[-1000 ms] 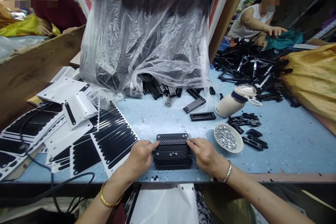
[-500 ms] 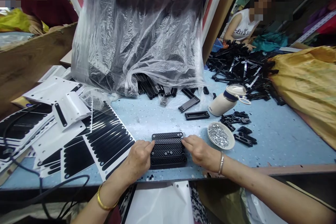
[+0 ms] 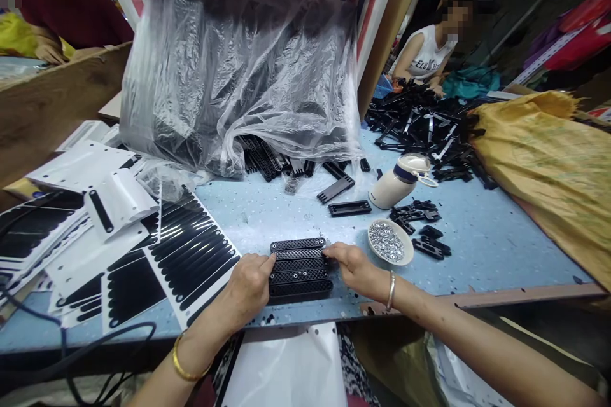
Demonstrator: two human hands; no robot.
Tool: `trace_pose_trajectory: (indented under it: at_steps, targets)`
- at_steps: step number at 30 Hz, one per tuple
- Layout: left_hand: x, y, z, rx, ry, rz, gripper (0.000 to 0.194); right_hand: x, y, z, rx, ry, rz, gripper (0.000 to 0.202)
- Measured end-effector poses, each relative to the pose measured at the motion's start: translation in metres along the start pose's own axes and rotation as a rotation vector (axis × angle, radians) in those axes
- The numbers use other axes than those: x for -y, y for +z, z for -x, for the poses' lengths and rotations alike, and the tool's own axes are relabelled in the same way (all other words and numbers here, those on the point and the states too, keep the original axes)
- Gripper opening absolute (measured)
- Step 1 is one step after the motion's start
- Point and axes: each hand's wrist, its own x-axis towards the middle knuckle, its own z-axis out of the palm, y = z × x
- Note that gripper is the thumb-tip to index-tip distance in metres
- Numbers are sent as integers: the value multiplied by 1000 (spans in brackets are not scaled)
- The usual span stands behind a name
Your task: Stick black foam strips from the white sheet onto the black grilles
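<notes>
A row of black plastic bars with a diamond-textured face [image 3: 298, 265] lies on the blue table in front of me, a few small silver metal pieces showing on them. At the left ends of the bars is my left hand [image 3: 249, 286], fingers curled and thumb pressed to the edge. My right hand [image 3: 354, 270] holds the opposite ends with thumb and fingertips close together; what lies under those fingertips is partly hidden. To the right of that hand stands a cream bowl [image 3: 409, 255] full of small silver metal parts.
Black adhesive strips on white sheets [image 3: 191, 254] cover the left side. Clear plastic sheeting [image 3: 286, 89] drapes over a pile of black bars behind. A cream bottle [image 3: 394, 187] leans near loose black parts [image 3: 416, 213]. A yellow sack [image 3: 534, 152] lies right. Two people sit beyond.
The camera view has turned slightly, so the whole scene sits further left. The right hand's fingers look a little straighter at the bars' ends; both hands stay at the bars.
</notes>
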Motion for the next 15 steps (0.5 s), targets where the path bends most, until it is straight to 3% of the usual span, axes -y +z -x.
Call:
trace_pose_trajectory:
  at_steps: [4,9,13,15]
  targets:
    - [0,-1,-1,16,1,-43,39,-2,1,2,-13,42,-29,39]
    - [0,-2,0,37,-12,-46,39,2,1,4,-70,-114,100,42]
    - [0,-3,0,0,-72,66,34,7,-1,-8,-182,-66,260,28]
    - [0,-7,-2,-21,-133,138,30,8,0,-18,-167,-26,331,20]
